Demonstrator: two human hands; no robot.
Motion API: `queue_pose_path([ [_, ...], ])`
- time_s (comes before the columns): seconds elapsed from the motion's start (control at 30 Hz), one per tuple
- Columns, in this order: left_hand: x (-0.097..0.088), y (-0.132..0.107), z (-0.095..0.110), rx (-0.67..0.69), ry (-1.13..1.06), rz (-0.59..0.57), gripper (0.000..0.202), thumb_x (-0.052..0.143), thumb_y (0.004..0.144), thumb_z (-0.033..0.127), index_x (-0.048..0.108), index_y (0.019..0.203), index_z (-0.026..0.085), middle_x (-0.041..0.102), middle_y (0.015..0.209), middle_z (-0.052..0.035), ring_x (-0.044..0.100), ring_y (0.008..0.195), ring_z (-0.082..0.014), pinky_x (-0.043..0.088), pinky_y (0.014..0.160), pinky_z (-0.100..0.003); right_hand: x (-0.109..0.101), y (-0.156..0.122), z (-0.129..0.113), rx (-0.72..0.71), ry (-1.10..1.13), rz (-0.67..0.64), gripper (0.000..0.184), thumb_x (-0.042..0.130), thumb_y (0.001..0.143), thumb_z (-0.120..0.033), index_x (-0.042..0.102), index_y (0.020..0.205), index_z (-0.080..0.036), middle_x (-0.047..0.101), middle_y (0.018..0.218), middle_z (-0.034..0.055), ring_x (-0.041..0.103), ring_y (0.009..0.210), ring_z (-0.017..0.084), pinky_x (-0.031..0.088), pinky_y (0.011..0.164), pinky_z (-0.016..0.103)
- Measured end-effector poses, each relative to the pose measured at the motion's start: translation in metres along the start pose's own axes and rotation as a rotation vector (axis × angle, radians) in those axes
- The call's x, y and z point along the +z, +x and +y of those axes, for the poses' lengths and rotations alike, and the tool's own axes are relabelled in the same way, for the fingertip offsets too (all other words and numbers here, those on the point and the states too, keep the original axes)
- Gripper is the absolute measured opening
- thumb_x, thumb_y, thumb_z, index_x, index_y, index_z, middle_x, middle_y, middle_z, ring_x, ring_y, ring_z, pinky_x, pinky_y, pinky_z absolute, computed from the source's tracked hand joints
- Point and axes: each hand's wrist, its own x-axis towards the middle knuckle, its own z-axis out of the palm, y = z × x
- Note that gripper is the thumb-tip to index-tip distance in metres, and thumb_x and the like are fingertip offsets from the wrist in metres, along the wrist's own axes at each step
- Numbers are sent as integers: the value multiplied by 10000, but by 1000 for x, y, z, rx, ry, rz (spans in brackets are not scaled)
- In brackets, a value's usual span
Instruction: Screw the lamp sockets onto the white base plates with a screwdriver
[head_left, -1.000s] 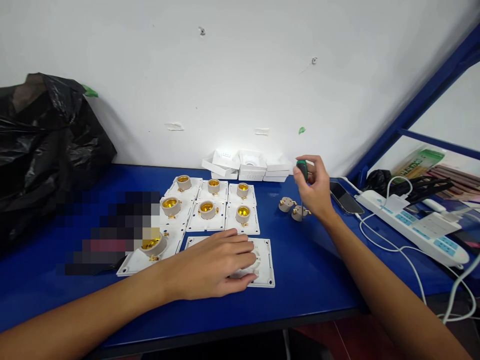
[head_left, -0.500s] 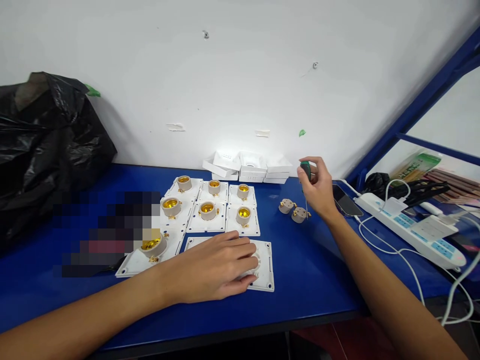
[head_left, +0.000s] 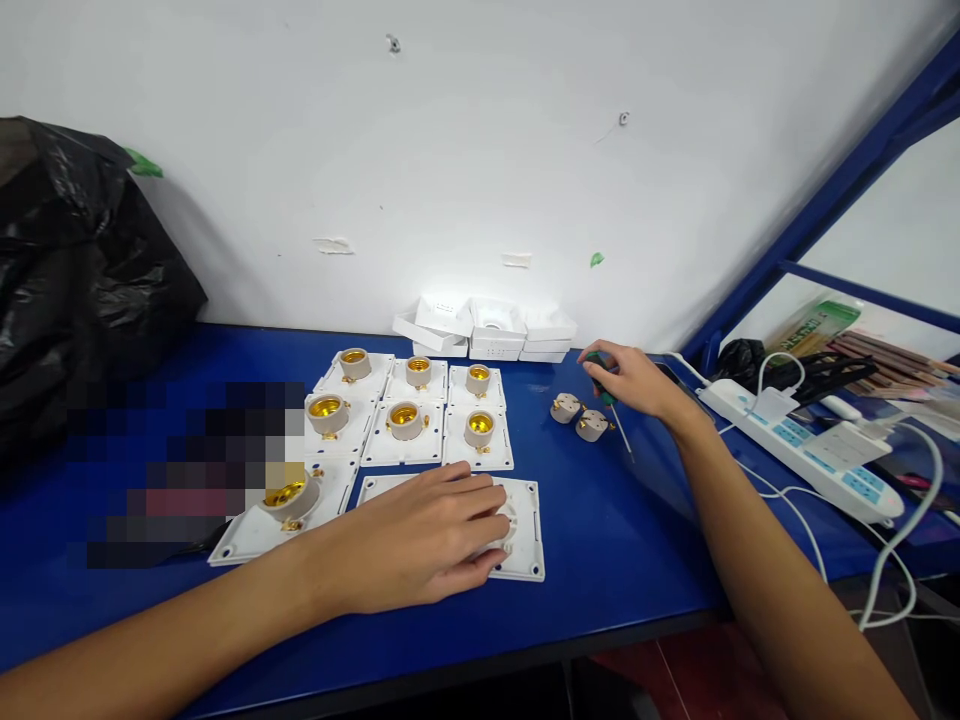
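Observation:
My left hand (head_left: pixel 450 530) lies over a white square plate (head_left: pixel 527 555) at the table's front, its fingers bent around the plate's raised round middle and covering much of it. In my right hand (head_left: pixel 626 375) is a screwdriver (head_left: pixel 604 392) with a dark green handle; its thin shaft slants down toward the tabletop. Just left of the shaft, two loose lamp sockets (head_left: pixel 566 407) sit side by side with brass screw tabs showing. Beyond my left hand stand several white plates (head_left: pixel 420 445) in rows, each with a brass-lined lamp socket (head_left: pixel 406 420) on it.
White box-shaped covers (head_left: pixel 495 345) are stacked against the wall. A power strip (head_left: pixel 810 450) with white cables and a phone (head_left: pixel 670 374) lie on the right. A black plastic bag (head_left: pixel 97 240) fills the far left, and a blurred patch hides something near it.
My right hand has lowered and tipped the screwdriver from upright to a slant, its tip now right of the loose sockets. My left hand stays on the plate. The view has shifted slightly.

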Motion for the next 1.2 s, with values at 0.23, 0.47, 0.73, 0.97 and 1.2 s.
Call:
queue_pose_path([
  [0.23,-1,1,1,-6,-3,14,181,678,1018,189,579,866,201,651,883,20,636,821,-177,433,972,-350,3,2,5,62,69,-211,191,617,940,-399,642,1009,-223,655,651,-11,611,534,164,486,494,283],
  [0.47,-2,0,1,3,17,0,178,695,1013,186,585,873,197,659,889,16,637,818,-181,430,937,-350,-6,-4,-4,78,172,-469,329,650,953,-537,618,1022,-218,683,650,-7,667,524,164,566,514,291],
  [0.73,1,0,-1,23,53,2,167,692,1024,216,609,881,197,650,878,21,631,818,-177,428,920,-359,-12,-9,-17,70,251,-559,390,715,926,-545,644,1114,-210,710,711,1,696,574,157,602,544,277],
  [0.97,-2,1,0,22,55,-8,166,651,1045,205,620,883,198,653,879,5,625,821,-188,427,927,-354,-11,-13,-23,57,334,-691,366,748,916,-490,693,1115,-189,773,841,45,736,614,166,636,578,287],
  [1.2,0,1,-1,49,56,8,169,626,1052,199,609,884,204,648,860,7,624,806,-185,438,911,-348,-5,-16,-35,48,515,-759,383,788,891,-456,679,1124,-172,808,945,116,751,646,193,630,555,306],
])
